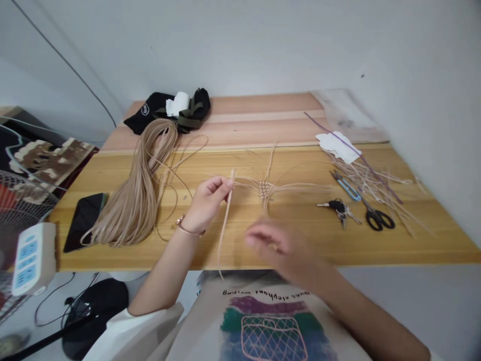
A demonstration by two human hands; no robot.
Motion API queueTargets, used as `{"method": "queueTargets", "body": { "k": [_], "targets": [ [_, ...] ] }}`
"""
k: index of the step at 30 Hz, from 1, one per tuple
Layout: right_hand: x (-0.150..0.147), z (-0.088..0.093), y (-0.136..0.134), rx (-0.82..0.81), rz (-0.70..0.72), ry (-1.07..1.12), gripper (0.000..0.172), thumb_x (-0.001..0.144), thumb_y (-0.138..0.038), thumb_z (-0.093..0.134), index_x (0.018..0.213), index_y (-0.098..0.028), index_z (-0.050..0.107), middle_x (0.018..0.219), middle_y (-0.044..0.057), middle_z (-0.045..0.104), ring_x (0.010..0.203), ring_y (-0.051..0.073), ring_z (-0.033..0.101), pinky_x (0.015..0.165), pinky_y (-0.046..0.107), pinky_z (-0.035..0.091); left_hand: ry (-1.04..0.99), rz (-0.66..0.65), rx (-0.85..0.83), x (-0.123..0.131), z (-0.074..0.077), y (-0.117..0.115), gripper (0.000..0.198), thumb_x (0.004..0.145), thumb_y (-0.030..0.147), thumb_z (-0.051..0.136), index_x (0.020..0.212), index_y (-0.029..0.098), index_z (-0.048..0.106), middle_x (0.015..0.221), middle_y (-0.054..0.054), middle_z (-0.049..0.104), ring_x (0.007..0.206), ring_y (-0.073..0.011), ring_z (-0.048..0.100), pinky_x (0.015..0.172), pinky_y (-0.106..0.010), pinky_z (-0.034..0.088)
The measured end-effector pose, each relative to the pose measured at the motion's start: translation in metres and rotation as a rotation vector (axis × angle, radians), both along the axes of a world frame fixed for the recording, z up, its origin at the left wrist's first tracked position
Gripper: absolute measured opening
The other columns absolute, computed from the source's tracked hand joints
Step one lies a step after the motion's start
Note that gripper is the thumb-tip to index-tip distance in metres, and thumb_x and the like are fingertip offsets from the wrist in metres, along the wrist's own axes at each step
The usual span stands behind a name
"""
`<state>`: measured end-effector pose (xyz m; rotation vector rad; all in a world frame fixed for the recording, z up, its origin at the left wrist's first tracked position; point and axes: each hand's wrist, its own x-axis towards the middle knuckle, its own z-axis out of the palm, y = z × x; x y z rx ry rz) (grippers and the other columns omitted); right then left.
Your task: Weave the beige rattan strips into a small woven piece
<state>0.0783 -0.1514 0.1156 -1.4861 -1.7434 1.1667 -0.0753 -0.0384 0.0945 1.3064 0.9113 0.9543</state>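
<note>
The left hand (205,203) pinches a single tan strip (226,215) between thumb and fingertips near the strip's upper end, just short of the middle of the counter (413,240). From that pinch the strip hangs down past the counter's near edge toward the person's lap. The right hand (280,245) hovers above the near edge, blurred — whether its fingers are apart or together cannot be told, and it seems to hold nothing.

The strip looks flat, narrow and pale beige, like cane or reed. Judging by how it droops in a soft curve without kinking, it is probably very light and springy, bending easily along its length yet liable to crease if folded sharply. A fingertip pinch close to the working end seems the sensible hold, with the other hand guiding the loose tail.

Just beyond the left hand, at the middle of the counter, lies a small woven knot (264,189) with loose strands fanning out from it in all directions. Toward the left edge a thick bundle of strips (141,195) is draped, with a dark phone (83,219) beside it at the near left corner. Toward the right edge lie keys (340,208), black-handled scissors (376,213) and a scatter of offcuts (379,183) — a white cloth (337,144) sits behind them. A black bag (169,113) rests at the far left corner.
</note>
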Motion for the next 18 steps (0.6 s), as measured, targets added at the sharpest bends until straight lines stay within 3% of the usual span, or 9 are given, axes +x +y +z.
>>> {"method": "queueTargets", "body": {
  "k": [2,4,7,12,18],
  "targets": [
    [0.011,0.008,0.011,0.122,-0.25,0.084,0.025,0.085,-0.037,0.052,0.098,-0.019,0.062,0.09,0.005,0.065,0.08,0.014,0.061,0.068,0.025,0.048,0.062,-0.065,0.07,0.002,0.008,-0.011,0.035,0.075,0.043,0.063,0.06,0.013,0.053,0.054,0.003,0.048,0.054,-0.0066,0.04,0.055,-0.021,0.033],
    [0.02,0.014,0.023,0.16,-0.34,0.133,0.033,0.079,-0.04,0.059,0.105,-0.019,0.06,0.09,0.005,0.065,0.079,0.014,0.061,0.067,0.026,0.049,0.099,-0.127,0.132,0.007,0.015,-0.023,0.034,0.076,0.042,0.062,0.061,0.014,0.052,0.055,0.003,0.046,0.054,-0.0071,0.039,0.054,-0.021,0.033],
    [0.026,0.016,0.033,0.114,-0.302,0.176,0.034,0.074,-0.04,0.064,0.1,-0.018,0.062,0.084,0.004,0.066,0.073,0.014,0.061,0.064,0.026,0.049,0.156,-0.189,0.218,0.015,0.019,-0.035,0.028,0.079,0.037,0.059,0.064,0.015,0.052,0.057,0.004,0.044,0.055,-0.0077,0.038,0.054,-0.021,0.032],
    [0.026,-0.001,0.035,0.045,-0.289,0.287,0.028,0.069,-0.038,0.067,0.084,-0.014,0.064,0.076,0.005,0.067,0.067,0.013,0.061,0.063,0.027,0.049,0.391,-0.235,0.391,0.018,0.011,-0.04,0.024,0.082,0.03,0.054,0.064,0.015,0.051,0.061,0.002,0.047,0.059,-0.0092,0.042,0.059,-0.022,0.033],
    [0.026,-0.019,0.039,-0.08,-0.312,0.379,0.027,0.065,-0.038,0.069,0.076,-0.015,0.063,0.065,0.001,0.065,0.056,0.011,0.059,0.055,0.025,0.049,0.428,-0.311,0.297,0.017,0.0,-0.037,0.023,0.083,0.032,0.053,0.067,0.015,0.054,0.065,0.001,0.051,0.063,-0.01,0.045,0.061,-0.022,0.035]
  ]
}}
